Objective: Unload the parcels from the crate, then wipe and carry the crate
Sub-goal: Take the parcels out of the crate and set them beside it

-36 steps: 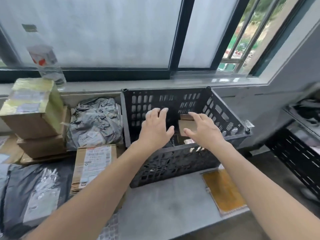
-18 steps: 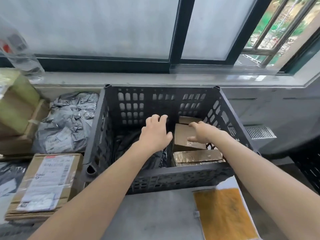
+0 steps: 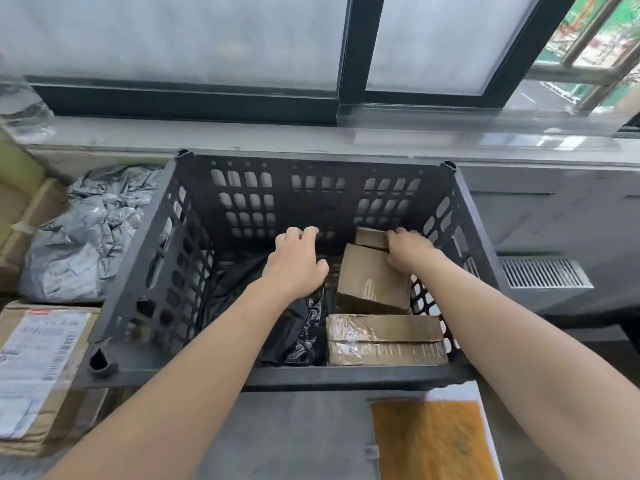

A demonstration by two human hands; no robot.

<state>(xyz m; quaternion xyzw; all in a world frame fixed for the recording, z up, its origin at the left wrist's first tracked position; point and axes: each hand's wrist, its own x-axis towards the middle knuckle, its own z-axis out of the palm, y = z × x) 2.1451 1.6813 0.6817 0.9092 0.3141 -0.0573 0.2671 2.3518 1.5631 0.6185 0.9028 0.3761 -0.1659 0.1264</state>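
The right grip (image 3: 408,252) is inside the crate, fingers curled over the far top edge of a tilted cardboard box (image 3: 374,282), its fingertips also against a small box (image 3: 370,237) just behind. The left grip (image 3: 298,263) is loosely spread with fingers slightly bent, holds nothing and hovers above a black plastic bag (image 3: 304,330) in the crate's left half. A taped flat parcel (image 3: 384,337) lies against the near wall, under the tilted box's lower end. The dark perforated crate (image 3: 138,306) stands on a grey table (image 3: 294,434), its far wall against the windowsill (image 3: 346,133). Left of it lie a crumpled grey mailer bag (image 3: 90,233) and, nearer, a labelled carton (image 3: 41,368). An orange sheet (image 3: 433,441) lies on the table at near right. Above the sill, a dark-framed window (image 3: 173,36) has frosted panes; at far right it shows railings and greenery. A vent grille (image 3: 543,271) sits to the right of the crate.
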